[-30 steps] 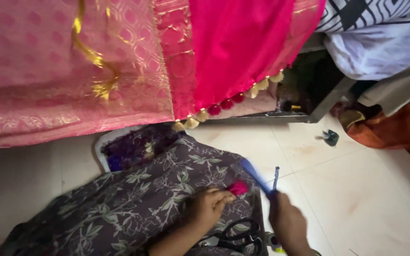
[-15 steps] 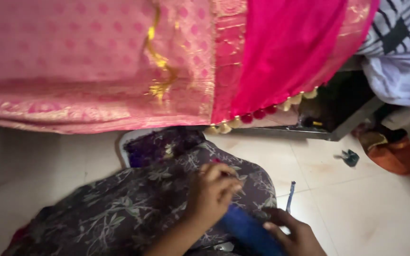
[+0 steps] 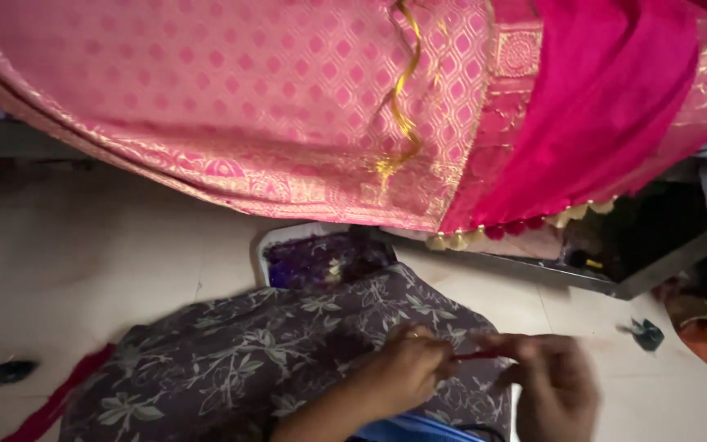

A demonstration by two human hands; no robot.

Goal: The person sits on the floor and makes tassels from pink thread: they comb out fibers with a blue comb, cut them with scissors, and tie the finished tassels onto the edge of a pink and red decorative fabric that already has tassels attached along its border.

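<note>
Thread, red, stretched between both hands over the floral cloth at 6 o'clock. Left hand pinches one end; right hand blurred, grip unclear. Best kept taut, fingertips close together.

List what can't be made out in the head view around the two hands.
- Right hand: motion-blurred, so its grip is unclear.
- Thin red item between it and the left hand: too small and blurred to identify.
- Blue object: cut off by the bottom edge.
- White tray: partly covered by the floral cloth and the pink fabric.
</note>
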